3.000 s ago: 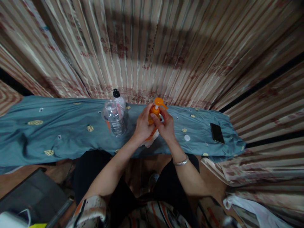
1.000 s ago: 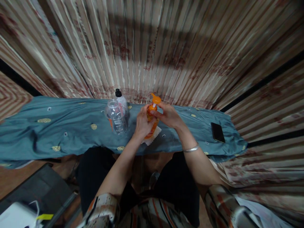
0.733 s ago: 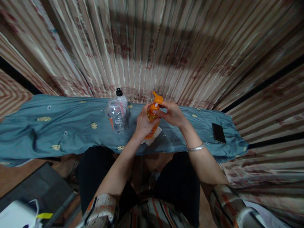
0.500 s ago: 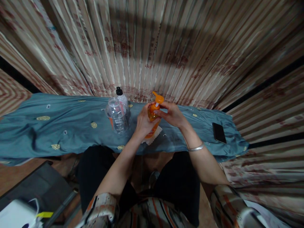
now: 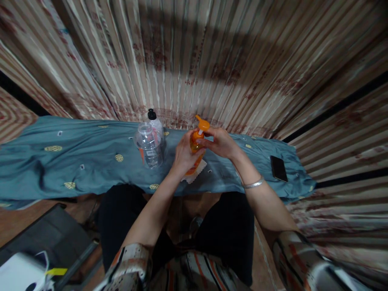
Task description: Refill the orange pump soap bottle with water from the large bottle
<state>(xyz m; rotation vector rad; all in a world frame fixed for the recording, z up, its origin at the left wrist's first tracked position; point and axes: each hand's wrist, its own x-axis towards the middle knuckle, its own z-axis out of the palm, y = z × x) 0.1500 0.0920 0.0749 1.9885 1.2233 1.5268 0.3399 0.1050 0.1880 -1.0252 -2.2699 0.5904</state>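
Note:
An orange pump bottle (image 5: 193, 168) stands on a pale scalloped cloth (image 5: 198, 173) on the covered table. Its orange pump head is raised, with the spout pointing away to the upper left. My left hand (image 5: 185, 152) is wrapped around the upper body of the bottle. My right hand (image 5: 220, 142) pinches the orange collar below the pump head with thumb and fingers. Part of the bottle is hidden behind my left hand. To the left, a clear wide-mouthed plastic bottle (image 5: 148, 147) stands in front of a clear bottle with a black cap (image 5: 152, 114).
A teal pineapple-print cloth (image 5: 93, 161) covers the narrow table. A black phone (image 5: 278, 168) lies at the right end. Pleated curtains (image 5: 188, 60) hang close behind. At the lower left, a white device (image 5: 21, 273) with a cable sits on a dark surface.
My right wrist and forearm have shifted slightly to the right, the hand staying at the collar. The bottles have kept their places; the view has moved a little.

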